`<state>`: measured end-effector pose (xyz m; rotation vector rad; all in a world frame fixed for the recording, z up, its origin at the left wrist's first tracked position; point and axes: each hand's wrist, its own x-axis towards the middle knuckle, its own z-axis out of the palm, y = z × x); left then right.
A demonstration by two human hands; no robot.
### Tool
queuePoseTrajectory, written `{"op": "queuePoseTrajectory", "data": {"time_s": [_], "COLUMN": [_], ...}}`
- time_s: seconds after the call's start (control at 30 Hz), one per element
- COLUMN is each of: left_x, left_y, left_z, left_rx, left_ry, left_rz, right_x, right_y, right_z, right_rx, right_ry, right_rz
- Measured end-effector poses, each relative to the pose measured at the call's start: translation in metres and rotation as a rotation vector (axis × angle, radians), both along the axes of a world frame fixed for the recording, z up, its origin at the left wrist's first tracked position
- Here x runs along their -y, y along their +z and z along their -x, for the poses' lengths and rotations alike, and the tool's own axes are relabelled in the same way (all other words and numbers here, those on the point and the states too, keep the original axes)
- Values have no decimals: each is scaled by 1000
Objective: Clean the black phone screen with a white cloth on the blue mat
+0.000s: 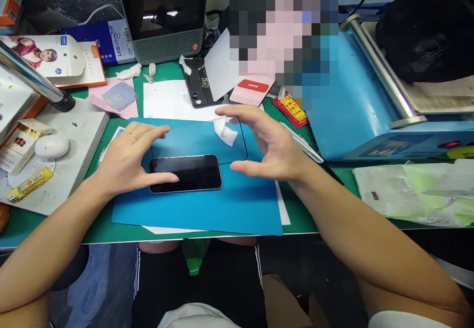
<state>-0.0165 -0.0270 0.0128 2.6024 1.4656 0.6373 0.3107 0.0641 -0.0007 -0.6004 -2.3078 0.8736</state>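
My left hand [128, 158] and my right hand [272, 145] hold a clear, dark-rimmed screen protector [200, 138] by its long edges, fingertips along the far side and thumbs along the near side. It is slightly turned and partly overlaps a phone [198, 175] with a dark screen, lying face up on a blue mat [196, 214]. The near edge is hard to follow across the phone. A crumpled white scrap [225, 133] shows by my right index finger; whether it is over or under the protector, I cannot tell.
A tablet-like display [163, 12] stands at the back, with a black phone case [198, 84] before it. At right are a blue machine [333, 116] and a plastic packet [414, 190]. On the left, a white box [85, 126] bears a yellow lighter [29, 184] and an earbud case [52, 145].
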Motion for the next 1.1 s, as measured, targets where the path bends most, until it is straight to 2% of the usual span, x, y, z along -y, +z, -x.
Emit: {"op": "queuePoseTrajectory", "data": {"time_s": [0.13,0.23,0.43,0.9,1.1], "left_x": [4,15,33,36,37], "left_y": [5,6,-3,-9,-8], "left_z": [-2,-5,-6,-1,-1], "left_rx": [-58,-121,-18,-45,-87], "left_ry": [-35,-6,-61,-33,-27], "left_rz": [81,106,33,163,170], "right_x": [10,17,19,28,29], "right_y": [-11,-16,-13,-28,-28], "right_z": [-11,-9,-9,-13,-13], "right_rx": [56,131,174,296,300], "right_ry": [-8,27,120,63,65], "right_rz": [-110,-121,-130,2,-23]}}
